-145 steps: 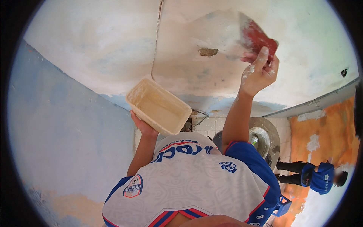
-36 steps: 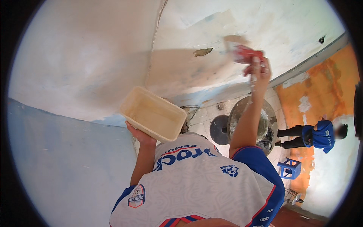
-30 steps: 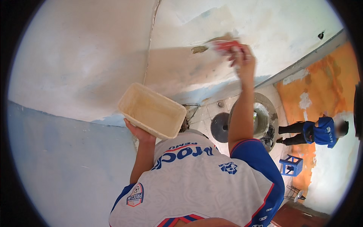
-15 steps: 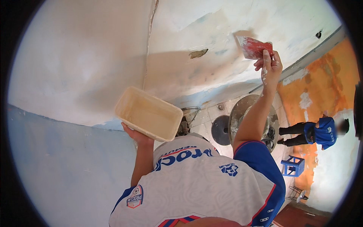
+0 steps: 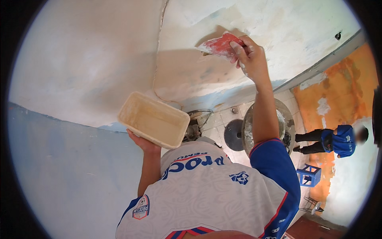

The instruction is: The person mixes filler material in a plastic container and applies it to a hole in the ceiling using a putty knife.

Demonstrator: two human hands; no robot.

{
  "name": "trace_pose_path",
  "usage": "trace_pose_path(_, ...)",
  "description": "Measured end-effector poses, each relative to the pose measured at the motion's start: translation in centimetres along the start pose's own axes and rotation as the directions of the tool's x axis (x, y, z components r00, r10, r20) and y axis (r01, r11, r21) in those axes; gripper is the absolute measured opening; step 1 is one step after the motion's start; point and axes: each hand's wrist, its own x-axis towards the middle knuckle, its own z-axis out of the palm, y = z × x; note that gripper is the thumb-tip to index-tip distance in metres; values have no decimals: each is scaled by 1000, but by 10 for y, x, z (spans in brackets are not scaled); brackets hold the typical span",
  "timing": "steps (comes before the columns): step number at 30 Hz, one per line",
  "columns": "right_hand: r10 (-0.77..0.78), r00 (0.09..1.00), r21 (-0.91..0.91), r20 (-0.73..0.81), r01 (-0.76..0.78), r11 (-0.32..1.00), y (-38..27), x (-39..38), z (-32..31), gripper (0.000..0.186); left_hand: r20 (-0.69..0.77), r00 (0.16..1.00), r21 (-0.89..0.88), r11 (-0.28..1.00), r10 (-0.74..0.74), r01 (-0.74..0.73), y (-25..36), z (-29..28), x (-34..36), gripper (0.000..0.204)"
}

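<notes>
My left hand grips the near edge of a cream rectangular plastic tub, which is tilted so that its inside shows, with a pale residue on the bottom and walls. Up at the wall, my right hand is closed round a red putty spreader smeared with white. The spreader's pale edge lies at the brownish chipped spot in the wall and covers most of it. White smears mark the fingers of my right hand.
A crack runs down the wall. Below stand a large round putty-stained thing and a dark disc on the tiled floor. To the right are a person in a blue shirt, a blue stool and an orange wall.
My right hand has swung left with the spreader, from bare wall onto the chipped spot. The tub in my left hand has shifted very slightly left.
</notes>
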Motion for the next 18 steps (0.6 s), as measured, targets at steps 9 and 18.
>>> trace_pose_path(9, -111, 975, 58, -191, 124, 991, 0, -3, 10, 27, 24, 1000, -20, 1000, -17, 17, -1, -19, 2, 73)
trace_pose_path(18, 28, 869, 270, -494, 122, 955, -9, -3, 2, 26, -15, 1000, -39, 999, -16, 15, -5, -20, 10, 73)
